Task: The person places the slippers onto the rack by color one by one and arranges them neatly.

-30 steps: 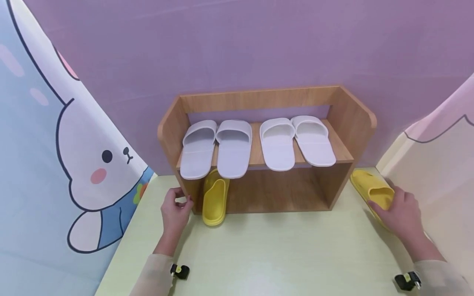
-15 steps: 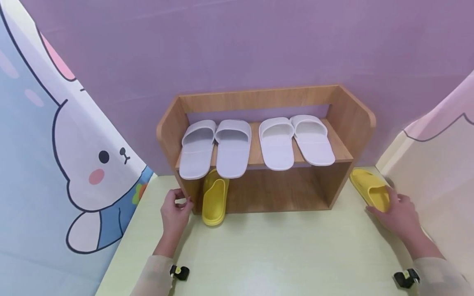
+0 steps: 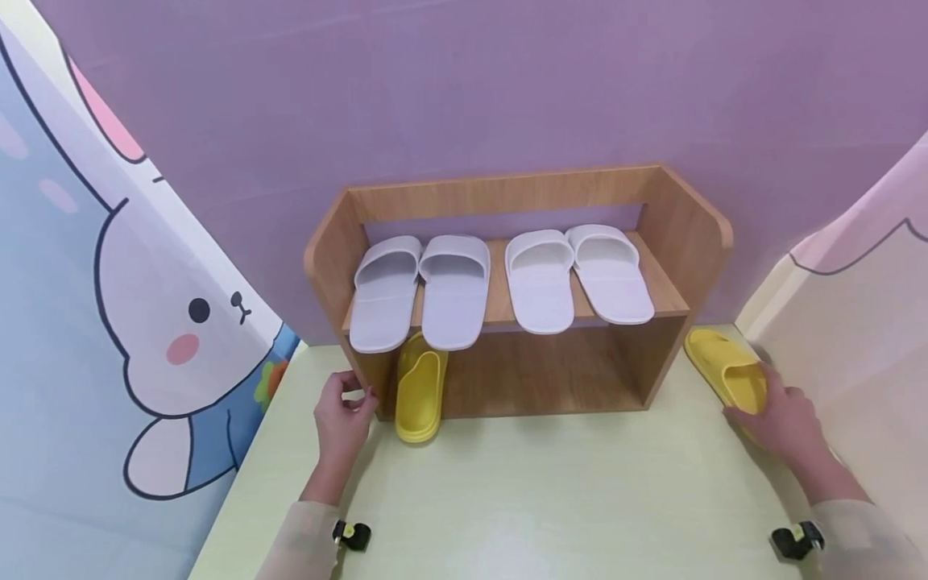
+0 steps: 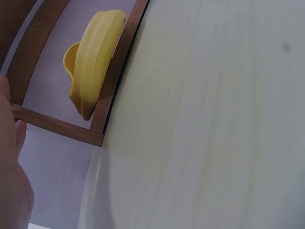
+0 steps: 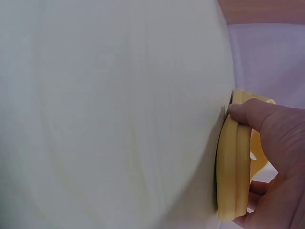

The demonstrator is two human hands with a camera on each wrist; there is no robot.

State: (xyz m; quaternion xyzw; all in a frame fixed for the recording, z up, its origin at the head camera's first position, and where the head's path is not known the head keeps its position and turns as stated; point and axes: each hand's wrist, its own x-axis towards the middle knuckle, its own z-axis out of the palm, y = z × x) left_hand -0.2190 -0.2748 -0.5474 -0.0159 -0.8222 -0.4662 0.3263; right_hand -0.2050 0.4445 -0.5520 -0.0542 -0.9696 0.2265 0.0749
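In the head view my left hand (image 3: 344,415) pinches the front edge of the left side panel of a wooden shoe rack (image 3: 507,199). Its thumb and fingers lie on either side of that panel in the left wrist view. Just inside the panel, on the lower shelf, sits a yellow slipper (image 3: 419,400), its heel jutting past the front. Right of the rack, my right hand (image 3: 786,415) grips a second yellow slipper (image 3: 713,354) near the heel, toe towards the wall. In the right wrist view the thumb presses one side of this slipper (image 5: 232,167), fingers on the other.
Two pairs of white slippers (image 3: 542,290) stand on the rack's upper shelf, heels overhanging the front. The rack backs onto a purple wall (image 3: 507,89). A rabbit-print panel (image 3: 181,322) borders the pale surface (image 3: 536,491) at left, a cream panel (image 3: 863,346) at right.
My right hand has shifted its grip slightly, the thumb now a little nearer the heel, and the slipper has moved only slightly. My left hand stays on the rack. The head view has shifted a little.
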